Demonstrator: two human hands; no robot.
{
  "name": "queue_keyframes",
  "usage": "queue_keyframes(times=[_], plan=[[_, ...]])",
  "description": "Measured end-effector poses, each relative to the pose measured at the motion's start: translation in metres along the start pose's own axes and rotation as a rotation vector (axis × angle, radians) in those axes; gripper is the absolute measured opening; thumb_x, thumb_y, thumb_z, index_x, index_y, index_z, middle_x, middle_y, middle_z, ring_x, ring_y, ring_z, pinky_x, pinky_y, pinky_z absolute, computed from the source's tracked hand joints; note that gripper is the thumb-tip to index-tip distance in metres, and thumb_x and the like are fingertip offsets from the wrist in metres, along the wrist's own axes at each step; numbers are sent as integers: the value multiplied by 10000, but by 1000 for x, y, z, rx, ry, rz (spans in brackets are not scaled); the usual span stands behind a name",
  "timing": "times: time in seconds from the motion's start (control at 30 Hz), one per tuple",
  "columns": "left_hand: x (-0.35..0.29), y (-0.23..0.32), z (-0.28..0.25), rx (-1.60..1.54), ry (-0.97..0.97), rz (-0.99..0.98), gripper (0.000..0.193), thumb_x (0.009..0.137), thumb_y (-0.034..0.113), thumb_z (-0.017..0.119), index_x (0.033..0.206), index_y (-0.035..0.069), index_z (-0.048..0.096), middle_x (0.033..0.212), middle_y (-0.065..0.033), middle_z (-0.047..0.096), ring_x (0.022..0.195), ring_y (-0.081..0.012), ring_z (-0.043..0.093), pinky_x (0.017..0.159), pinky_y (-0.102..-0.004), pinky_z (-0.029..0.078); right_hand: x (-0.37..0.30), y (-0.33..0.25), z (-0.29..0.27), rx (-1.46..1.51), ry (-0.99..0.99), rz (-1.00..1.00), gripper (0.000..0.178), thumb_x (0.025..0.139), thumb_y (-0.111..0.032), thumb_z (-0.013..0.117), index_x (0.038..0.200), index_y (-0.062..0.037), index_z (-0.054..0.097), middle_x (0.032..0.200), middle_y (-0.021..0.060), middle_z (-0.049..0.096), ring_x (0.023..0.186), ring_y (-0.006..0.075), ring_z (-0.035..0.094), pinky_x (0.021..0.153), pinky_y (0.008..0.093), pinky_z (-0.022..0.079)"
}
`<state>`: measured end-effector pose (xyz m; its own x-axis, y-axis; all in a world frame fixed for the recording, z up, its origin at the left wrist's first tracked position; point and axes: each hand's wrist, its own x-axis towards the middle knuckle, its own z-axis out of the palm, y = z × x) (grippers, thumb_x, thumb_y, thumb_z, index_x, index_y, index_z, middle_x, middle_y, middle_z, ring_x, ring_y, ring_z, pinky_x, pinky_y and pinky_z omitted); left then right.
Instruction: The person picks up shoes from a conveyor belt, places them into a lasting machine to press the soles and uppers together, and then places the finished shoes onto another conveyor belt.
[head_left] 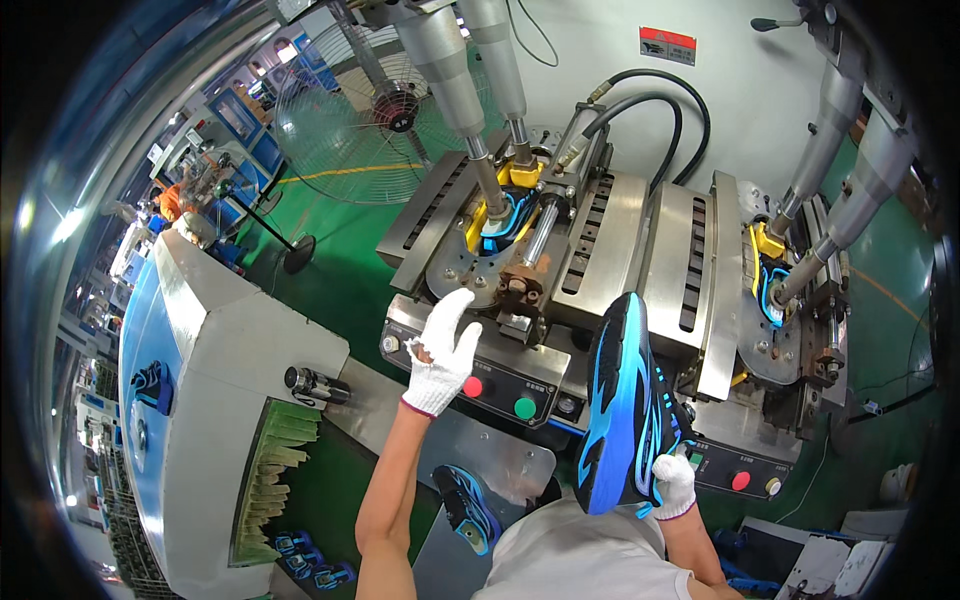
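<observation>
My right hand [675, 485], in a white glove with bare forearm behind it, grips a blue and black sneaker [622, 400] low on its side. The sneaker stands on end, its blue-to-turquoise sole facing left. My left hand [443, 352], in a worn white glove with a hole, is raised with fingers spread in front of the press's left station. It holds nothing and hovers over the control panel [505, 391]. A shoe [512, 222] sits under the left station's metal rods, and another shoe [771, 292] under the right station's.
A loose sneaker [465, 508] lies on the metal shelf [520, 460] close to my body. On the left stand a steel flask [316, 386] and a white machine housing [240, 350] with green bristle strips. A caged fan [396, 106] stands behind the press; black hoses [690, 110] arch over it.
</observation>
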<state>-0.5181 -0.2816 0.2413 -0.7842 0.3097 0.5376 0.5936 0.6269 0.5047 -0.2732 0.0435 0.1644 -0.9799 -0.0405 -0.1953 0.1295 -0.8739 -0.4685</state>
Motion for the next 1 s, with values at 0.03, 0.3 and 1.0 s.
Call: queue_keyframes(times=[0.03,0.3,1.0], plan=[[-3,0,-3,-1,1,10,397,957,107,686,1334,16,599,1333,-184,627,1240,-352,612,1078,-415,480,1,3,-3,44,-37,13,223,844,7,701,1054,26,629,849,95,681,796,213,670,754,381,558],[4,-24,-5,39,-26,58,396,956,83,668,1342,27,599,1336,-174,632,1252,-335,606,1086,-412,467,7,11,31,130,84,40,522,786,109,609,1303,41,589,937,143,726,894,300,729,867,443,616],[201,-148,195,471,-353,-226,632,850,380,762,1402,196,514,1281,-217,580,1148,-426,628,973,-535,484,6,-21,44,-225,409,-75,775,741,62,724,1466,80,449,1288,168,661,1101,295,687,970,419,571]])
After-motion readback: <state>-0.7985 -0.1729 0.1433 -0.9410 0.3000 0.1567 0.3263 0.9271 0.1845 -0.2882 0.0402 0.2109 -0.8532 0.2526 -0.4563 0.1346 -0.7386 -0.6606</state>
